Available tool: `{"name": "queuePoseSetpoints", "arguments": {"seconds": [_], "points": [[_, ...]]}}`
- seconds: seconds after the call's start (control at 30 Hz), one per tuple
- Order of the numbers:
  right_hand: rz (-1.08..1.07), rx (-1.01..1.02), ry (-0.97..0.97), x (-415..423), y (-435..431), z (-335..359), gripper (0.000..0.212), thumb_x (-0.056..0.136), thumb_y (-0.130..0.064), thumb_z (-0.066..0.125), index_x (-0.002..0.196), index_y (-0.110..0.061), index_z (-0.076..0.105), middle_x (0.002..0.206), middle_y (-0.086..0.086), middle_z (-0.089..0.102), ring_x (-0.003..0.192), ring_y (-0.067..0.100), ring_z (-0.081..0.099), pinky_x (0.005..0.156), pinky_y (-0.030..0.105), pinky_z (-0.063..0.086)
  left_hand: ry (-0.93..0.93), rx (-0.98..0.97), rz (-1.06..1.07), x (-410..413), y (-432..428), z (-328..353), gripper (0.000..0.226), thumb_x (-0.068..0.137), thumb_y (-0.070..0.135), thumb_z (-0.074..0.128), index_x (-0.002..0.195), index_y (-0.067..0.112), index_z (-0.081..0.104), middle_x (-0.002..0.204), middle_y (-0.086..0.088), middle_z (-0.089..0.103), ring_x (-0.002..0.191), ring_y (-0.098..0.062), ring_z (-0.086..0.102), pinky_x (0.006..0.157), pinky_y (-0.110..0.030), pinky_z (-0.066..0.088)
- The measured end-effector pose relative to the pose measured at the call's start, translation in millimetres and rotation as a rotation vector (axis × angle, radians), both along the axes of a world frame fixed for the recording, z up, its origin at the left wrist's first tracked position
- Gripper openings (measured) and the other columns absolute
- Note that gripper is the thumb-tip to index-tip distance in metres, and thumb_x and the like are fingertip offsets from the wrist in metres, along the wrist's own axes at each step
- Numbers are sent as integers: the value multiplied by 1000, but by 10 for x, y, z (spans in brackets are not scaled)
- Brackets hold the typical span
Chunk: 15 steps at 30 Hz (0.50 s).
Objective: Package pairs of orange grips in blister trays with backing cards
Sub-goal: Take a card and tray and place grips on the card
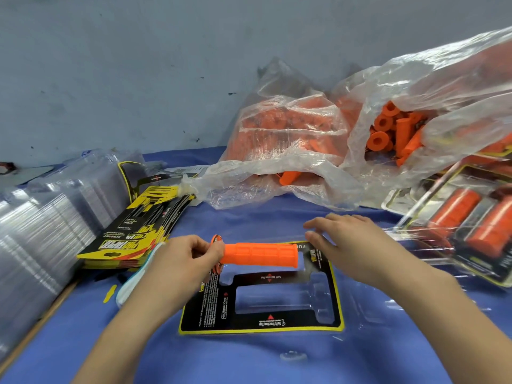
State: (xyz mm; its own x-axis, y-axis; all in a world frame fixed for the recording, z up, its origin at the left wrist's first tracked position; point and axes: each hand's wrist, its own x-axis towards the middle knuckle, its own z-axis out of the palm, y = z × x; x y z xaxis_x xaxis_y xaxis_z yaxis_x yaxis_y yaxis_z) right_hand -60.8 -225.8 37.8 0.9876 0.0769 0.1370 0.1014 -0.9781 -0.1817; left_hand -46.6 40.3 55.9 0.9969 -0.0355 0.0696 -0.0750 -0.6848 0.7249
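My left hand (185, 257) pinches the left end of an orange grip (260, 254), held level over the far part of a black and yellow backing card (260, 325). The card lies in a clear blister tray (360, 303) on the blue cloth, with two empty moulded cavities showing through it. My right hand (336, 239) hovers just right of the grip's free end, fingers spread and holding nothing. Whether its fingertips touch the grip I cannot tell.
Two clear plastic bags (291, 151) of loose orange grips (393, 131) lie at the back. Finished packs (468, 225) are stacked at the right. A pile of backing cards (138, 225) and stacks of empty clear trays (41, 223) fill the left.
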Motion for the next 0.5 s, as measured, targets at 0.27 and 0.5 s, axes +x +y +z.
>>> {"name": "queuePoseSetpoints", "arguments": {"seconds": [0.27,0.5], "points": [[4,8,45,48,-12,-81,38,100,-53,37,134,-40,49,129,-10,56,123,19,47,104,36,34,16,6,-32,62,-31,-141,39,94,38,60,67,11,65,49,-3,60,39,-11,49,42,-19,38],[12,20,-31,67,-24,-116,36,98,-54,38,128,-40,51,118,-10,56,115,18,47,99,35,34,59,39,-24,119,-18,-252,42,94,42,59,64,15,67,49,-3,63,39,-9,52,47,-22,44]]}}
